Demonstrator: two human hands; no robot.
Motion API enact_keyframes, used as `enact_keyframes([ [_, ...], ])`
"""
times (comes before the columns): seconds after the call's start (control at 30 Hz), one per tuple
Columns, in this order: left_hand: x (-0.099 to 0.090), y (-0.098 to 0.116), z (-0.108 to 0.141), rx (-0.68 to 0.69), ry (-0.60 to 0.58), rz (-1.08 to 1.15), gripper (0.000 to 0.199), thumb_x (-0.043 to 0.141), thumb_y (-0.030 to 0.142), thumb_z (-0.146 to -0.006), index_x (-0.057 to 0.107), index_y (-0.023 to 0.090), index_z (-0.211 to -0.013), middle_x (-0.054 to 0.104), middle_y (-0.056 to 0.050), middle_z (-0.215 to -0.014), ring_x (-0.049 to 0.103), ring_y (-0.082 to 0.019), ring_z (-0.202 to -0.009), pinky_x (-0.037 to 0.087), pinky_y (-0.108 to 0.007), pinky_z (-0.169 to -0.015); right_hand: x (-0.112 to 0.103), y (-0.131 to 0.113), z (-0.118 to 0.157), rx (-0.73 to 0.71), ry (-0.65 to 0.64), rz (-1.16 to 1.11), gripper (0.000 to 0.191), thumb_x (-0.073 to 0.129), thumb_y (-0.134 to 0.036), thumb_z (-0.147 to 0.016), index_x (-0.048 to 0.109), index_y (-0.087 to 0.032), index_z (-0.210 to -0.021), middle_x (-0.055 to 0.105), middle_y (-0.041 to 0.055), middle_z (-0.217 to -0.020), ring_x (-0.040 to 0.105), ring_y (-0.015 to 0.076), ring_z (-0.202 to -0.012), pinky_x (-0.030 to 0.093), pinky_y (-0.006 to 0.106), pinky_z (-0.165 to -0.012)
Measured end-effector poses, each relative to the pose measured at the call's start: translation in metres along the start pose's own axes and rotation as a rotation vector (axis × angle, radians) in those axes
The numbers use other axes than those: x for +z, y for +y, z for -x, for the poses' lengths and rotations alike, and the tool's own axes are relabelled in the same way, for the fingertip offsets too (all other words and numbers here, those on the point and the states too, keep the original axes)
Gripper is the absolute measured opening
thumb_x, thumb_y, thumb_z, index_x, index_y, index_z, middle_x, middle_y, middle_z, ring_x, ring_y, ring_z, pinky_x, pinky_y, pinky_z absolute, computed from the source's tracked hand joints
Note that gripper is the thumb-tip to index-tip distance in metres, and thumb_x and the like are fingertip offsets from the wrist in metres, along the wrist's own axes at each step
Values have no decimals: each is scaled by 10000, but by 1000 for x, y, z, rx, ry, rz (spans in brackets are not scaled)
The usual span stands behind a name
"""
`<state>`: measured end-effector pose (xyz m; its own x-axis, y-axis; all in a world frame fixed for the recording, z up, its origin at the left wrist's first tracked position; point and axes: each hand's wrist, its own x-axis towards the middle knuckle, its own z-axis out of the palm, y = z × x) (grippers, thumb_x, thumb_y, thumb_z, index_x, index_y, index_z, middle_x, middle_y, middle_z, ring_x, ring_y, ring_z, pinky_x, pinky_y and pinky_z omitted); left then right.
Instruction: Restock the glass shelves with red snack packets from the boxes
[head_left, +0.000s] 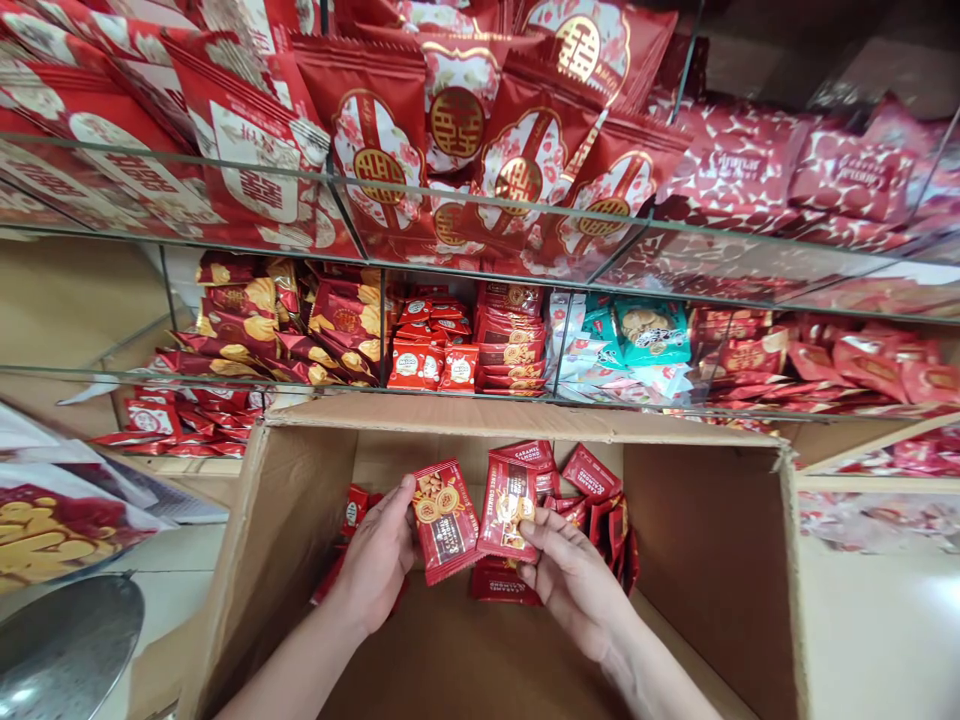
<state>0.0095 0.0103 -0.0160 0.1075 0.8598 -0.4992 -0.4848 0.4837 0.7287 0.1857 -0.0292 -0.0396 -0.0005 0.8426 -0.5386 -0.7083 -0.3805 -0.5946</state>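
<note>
The left hand's [379, 555] grip held the left red packet [442, 525] by its left edge, thumb in front; the right hand's [574, 570] grip was pinched on the right red packet [510, 505] at its lower right. The two packets met over the open cardboard box [712, 550] — two picked out, one per hand. Left to handle were the loose packets [592, 472] in the box's far part. Farther off, similar stacked packets [511, 345] already filled a compartment under the glass shelf [480, 275] — with larger red bags [379, 150] above.
</note>
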Motion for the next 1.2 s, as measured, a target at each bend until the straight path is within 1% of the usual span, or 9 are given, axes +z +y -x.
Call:
enact_keyframes([
  [0.13,-1,0,1,-37,-20,-67,220,575,360,-729,601,189,-866,667,-11,-761,599,-126,-619,450,-190,-464,0,0,1,-29,-59,36,161,689,-146,-627,577,-169,-741,624,-22,-704,553,77,-582,445,178,-507],
  [0.33,-4,0,2,-101,-3,-90,260,592,399,-703,605,181,-845,680,-25,-785,615,-135,-632,457,-192,-472,0,-4,1,-83,-158,-52,92,571,-126,-704,559,-173,-782,646,20,-806,595,149,-699,493,346,-688],
  [0.47,-3,0,4,-138,-11,-116,294,589,405,-704,614,167,-875,691,-59,-810,641,-183,-687,501,-256,-564,0,-6,1,-93,-161,-83,128,586,-133,-711,552,-182,-824,662,30,-847,605,139,-715,492,302,-687],
  [0.63,-2,0,6,-139,-67,-120,310,590,389,-709,615,173,-930,695,-66,-847,647,-201,-722,509,-276,-605,3,-7,2,-84,-90,-72,248,679,-157,-649,551,-193,-858,678,32,-854,621,143,-734,490,293,-708],
  [0.8,-2,-1,6,-187,-106,-104,299,581,388,-713,617,187,-932,702,-45,-823,653,-192,-675,506,-275,-588,5,-8,3,-98,-97,-49,192,678,-234,-663,564,-208,-816,675,-6,-814,615,121,-711,486,259,-682],
  [0.9,-3,-2,6,-244,-103,-85,277,569,372,-719,632,169,-898,705,-43,-765,652,-190,-613,501,-271,-555,4,-6,2,-131,-113,16,207,661,-280,-679,561,-212,-848,667,-8,-811,611,130,-723,478,267,-679],
  [1.0,-4,-3,6,-263,-117,-96,269,550,363,-727,646,152,-863,704,-50,-740,650,-190,-603,495,-264,-548,3,-2,0,-206,-107,121,306,675,-273,-667,521,-217,-926,660,-8,-761,603,133,-694,467,272,-659],
  [1.1,-4,-4,7,-242,-172,-184,289,559,383,-721,650,152,-868,703,-58,-756,646,-188,-643,488,-263,-591,2,1,-2,-271,-113,247,291,691,-279,-645,519,-201,-866,649,-4,-702,580,124,-621,456,263,-612],
  [1.2,-2,-6,9,-191,-197,-293,264,587,382,-704,656,167,-841,700,-47,-774,634,-169,-698,468,-233,-629,2,4,-2,-358,-129,408,246,686,-296,-642,543,-193,-814,619,1,-711,550,130,-643,446,263,-616],
])
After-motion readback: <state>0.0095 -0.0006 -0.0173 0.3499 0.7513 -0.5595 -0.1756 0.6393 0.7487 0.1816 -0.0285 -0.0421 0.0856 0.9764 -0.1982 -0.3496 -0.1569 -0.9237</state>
